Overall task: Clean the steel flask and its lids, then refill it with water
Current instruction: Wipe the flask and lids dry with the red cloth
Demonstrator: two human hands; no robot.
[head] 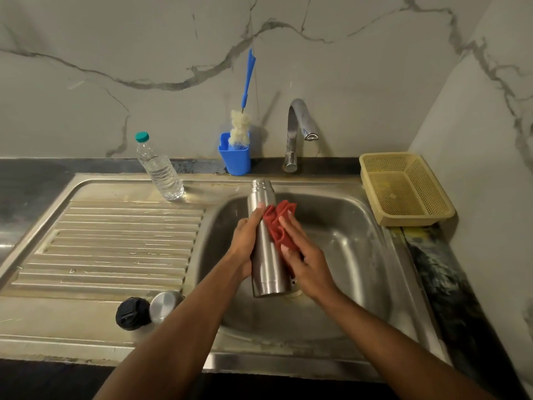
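A: Where is the steel flask?

B: Centre of the frame, over the sink basin. It stands nearly upright, its open threaded neck toward the top of the frame and tipped slightly left.

A: And the hands?

B: The left hand wraps the flask's left side, fingers curled round it. The right hand lies flat on the right side, fingers together, pressing a red cloth against the steel. So the wiping stroke likely runs along the flask's long axis.

A: The lids?

B: Lower left, on the drainboard: a black lid and a steel cap side by side, perhaps touching; I can't tell.

A: Water?

B: The tap above looks dry.
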